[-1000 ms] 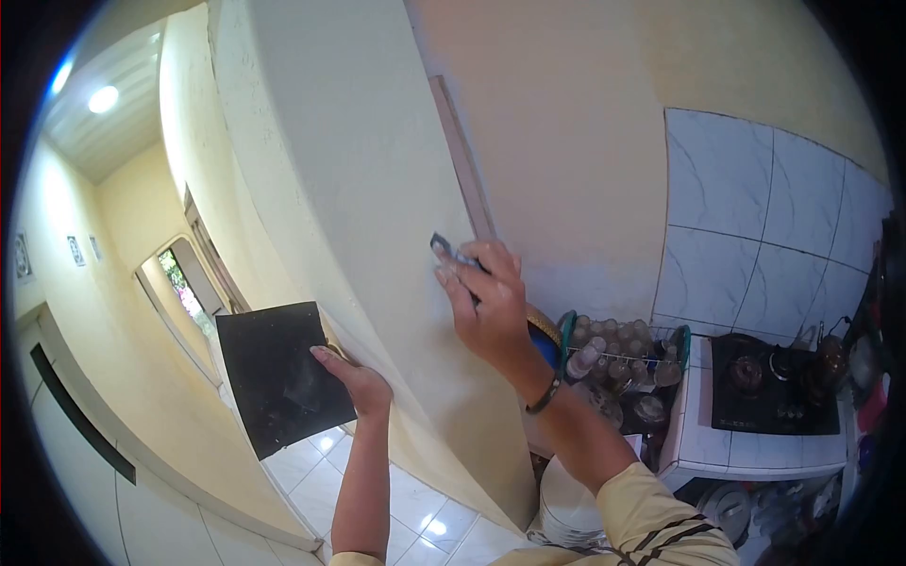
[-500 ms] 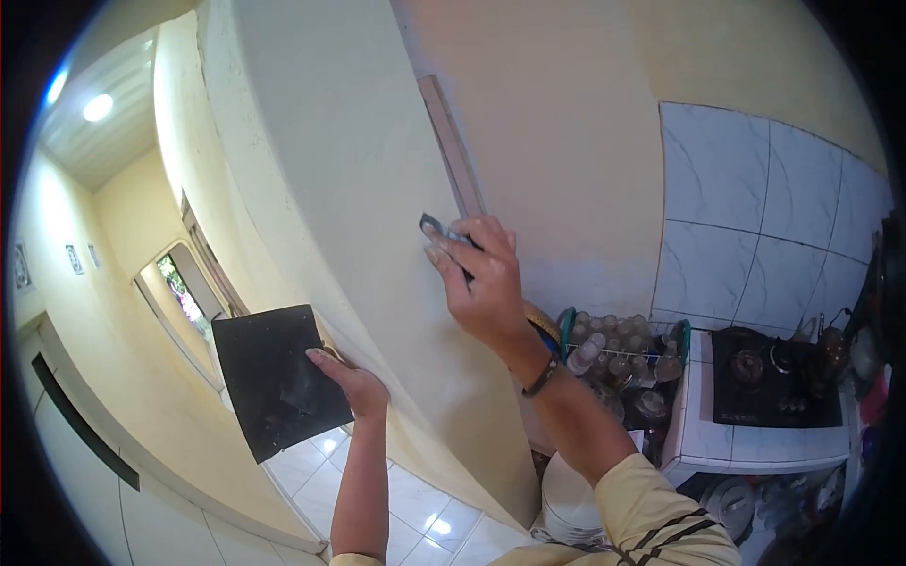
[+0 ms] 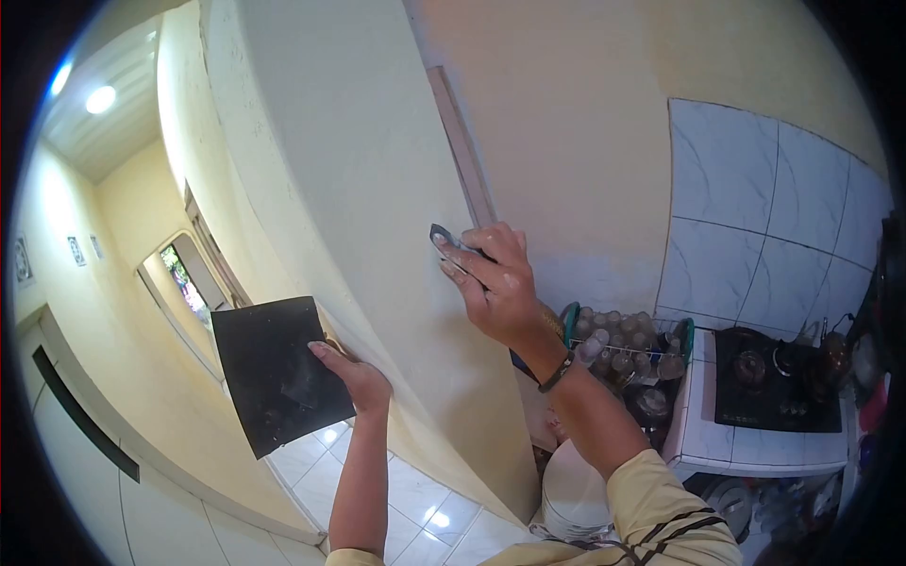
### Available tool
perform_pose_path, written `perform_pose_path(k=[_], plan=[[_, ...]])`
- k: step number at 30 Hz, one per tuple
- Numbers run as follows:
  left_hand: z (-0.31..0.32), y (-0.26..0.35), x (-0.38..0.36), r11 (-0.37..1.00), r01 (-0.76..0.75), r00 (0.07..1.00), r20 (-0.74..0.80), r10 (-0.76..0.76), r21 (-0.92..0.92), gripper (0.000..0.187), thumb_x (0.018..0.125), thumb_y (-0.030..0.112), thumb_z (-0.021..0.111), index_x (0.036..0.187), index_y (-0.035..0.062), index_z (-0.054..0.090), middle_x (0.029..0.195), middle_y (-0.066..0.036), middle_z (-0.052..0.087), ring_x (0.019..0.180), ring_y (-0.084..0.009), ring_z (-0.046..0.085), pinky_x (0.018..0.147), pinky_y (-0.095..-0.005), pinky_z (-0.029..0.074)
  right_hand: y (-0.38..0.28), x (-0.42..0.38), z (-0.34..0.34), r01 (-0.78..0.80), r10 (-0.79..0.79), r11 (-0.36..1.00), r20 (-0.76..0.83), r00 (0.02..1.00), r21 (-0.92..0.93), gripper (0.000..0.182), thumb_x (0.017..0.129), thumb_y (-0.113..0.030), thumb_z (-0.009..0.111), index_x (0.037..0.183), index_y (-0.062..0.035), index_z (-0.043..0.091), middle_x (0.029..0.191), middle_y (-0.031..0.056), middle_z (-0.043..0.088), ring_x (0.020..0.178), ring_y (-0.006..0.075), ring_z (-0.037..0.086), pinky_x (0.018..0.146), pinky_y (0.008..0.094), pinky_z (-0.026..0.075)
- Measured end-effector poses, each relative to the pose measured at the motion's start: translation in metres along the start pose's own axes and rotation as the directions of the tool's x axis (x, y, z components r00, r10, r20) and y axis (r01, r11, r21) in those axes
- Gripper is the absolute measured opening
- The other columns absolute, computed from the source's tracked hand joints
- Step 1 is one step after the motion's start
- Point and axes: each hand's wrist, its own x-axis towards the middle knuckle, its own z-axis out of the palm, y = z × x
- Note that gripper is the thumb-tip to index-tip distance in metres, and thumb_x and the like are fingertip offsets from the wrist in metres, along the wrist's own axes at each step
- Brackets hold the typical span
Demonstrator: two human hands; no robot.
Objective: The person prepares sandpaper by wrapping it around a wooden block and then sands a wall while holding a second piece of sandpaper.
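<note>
My left hand [image 3: 359, 377] grips the right edge of a dark flat sheet [image 3: 281, 377], thumb on its face, in front of the wall's lower left part. The sheet has pale smudges. My right hand [image 3: 491, 278] is closed on a small dark, thin piece [image 3: 442, 236] against the pale wall [image 3: 349, 151], near its corner edge. Whitish residue marks the fingers. Most of the small piece is hidden by the fingers.
A wooden strip [image 3: 462, 146] runs along the wall above my right hand. At the right are a rack of glasses [image 3: 628, 344], a black stove [image 3: 769, 382] on a tiled counter [image 3: 698, 415] and a white bucket [image 3: 576, 486]. A hallway opens at the left.
My right hand has moved slightly right and down with the small dark piece. The left hand and the sheet have hardly moved. The view has shifted slightly.
</note>
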Motion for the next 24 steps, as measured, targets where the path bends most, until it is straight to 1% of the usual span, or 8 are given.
perform_pose_path(k=[4,8,10,13,15,16,18,24], plan=[[-0.009,-0.023,0.007,0.986,-0.085,0.996,0.02,0.083,0.142,0.063,0.106,0.027,0.035,0.149,-0.0048,0.002,0.152,-0.02,0.019,0.141,-0.0273,0.023,0.118,-0.0345,0.015,0.003,0.02,-0.005,0.036,-0.036,0.999,0.018,0.999,-0.033,0.029,0.073,0.002,0.071,0.101,-0.0035,0.073,0.09,0.0064,0.06,0.087,0.0231,0.054,0.076,0.035,0.035],[0.005,0.008,-0.001,0.981,0.098,0.995,0.026,-0.095,-0.168,0.059,0.107,0.035,0.027,0.146,-0.0066,0.012,0.147,-0.015,0.028,0.133,-0.0236,0.031,0.115,-0.033,0.02,0.006,0.008,-0.002,0.0,0.0,1.0,0.014,1.0,0.009,0.03,0.072,0.004,0.067,0.101,-0.0037,0.072,0.09,0.0043,0.06,0.09,0.022,0.054,0.078,0.0359,0.034],[-0.001,0.0,-0.001,0.999,0.012,0.999,0.035,-0.013,0.032,0.07,0.105,0.047,0.021,0.149,-0.0046,0.007,0.154,-0.014,0.015,0.14,-0.0214,0.02,0.117,-0.0315,0.013,0.005,0.001,-0.002,-0.001,0.0,1.0,0.022,1.0,0.008,0.032,0.071,0.005,0.066,0.101,-0.0036,0.072,0.09,0.0041,0.06,0.089,0.0221,0.054,0.078,0.0358,0.034],[0.004,0.013,-0.001,0.996,0.063,0.997,0.05,-0.06,-0.066,0.075,0.104,0.052,0.018,0.151,-0.0019,-0.003,0.159,-0.014,0.002,0.146,-0.0214,0.009,0.119,-0.0319,0.007,0.008,0.013,-0.005,0.055,-0.054,0.998,0.025,0.998,-0.02,0.034,0.068,0.007,0.064,0.101,-0.003,0.072,0.09,0.0039,0.059,0.088,0.022,0.054,0.078,0.0359,0.034],[0.006,0.007,-0.003,1.0,0.027,0.999,0.033,-0.028,0.016,0.074,0.104,0.05,0.018,0.151,-0.0003,-0.009,0.159,-0.015,-0.003,0.147,-0.0229,0.003,0.12,-0.0334,0.005,0.011,0.023,-0.005,0.098,-0.097,0.995,0.031,0.995,-0.029,0.035,0.067,0.007,0.063,0.1,-0.0022,0.071,0.09,0.0039,0.059,0.088,0.0219,0.054,0.078,0.0364,0.034],[0.003,-0.001,-0.002,0.977,-0.062,0.998,0.024,0.058,0.203,0.073,0.104,0.049,0.018,0.15,0.0004,-0.011,0.159,-0.016,-0.006,0.147,-0.0238,0.001,0.12,-0.0343,0.004,0.012,0.019,-0.005,0.096,-0.095,0.995,0.035,0.995,-0.039,0.032,0.069,0.005,0.065,0.1,-0.0024,0.072,0.089,0.0048,0.059,0.086,0.0226,0.054,0.076,0.0359,0.034],[-0.002,-0.007,-0.002,0.926,-0.092,0.996,0.024,0.089,0.365,0.072,0.105,0.048,0.017,0.15,0.0015,-0.014,0.159,-0.017,-0.009,0.148,-0.0256,-0.002,0.121,-0.0358,0.003,0.011,0.007,-0.005,0.09,-0.088,0.995,0.04,0.995,-0.05,0.027,0.073,0.002,0.068,0.099,-0.0028,0.073,0.086,0.0067,0.059,0.082,0.024,0.053,0.073,0.035,0.033],[0.0,-0.009,-0.003,0.935,-0.084,0.996,0.018,0.083,0.345,0.073,0.104,0.051,0.015,0.151,0.002,-0.011,0.159,-0.017,-0.004,0.147,-0.0261,0.004,0.12,-0.036,0.004,0.007,0.015,-0.007,0.13,-0.121,0.987,0.089,0.989,-0.098,0.033,0.072,0.002,0.062,0.103,-0.0023,0.071,0.091,0.0069,0.059,0.087,0.025,0.053,0.075,0.0387,0.033]])
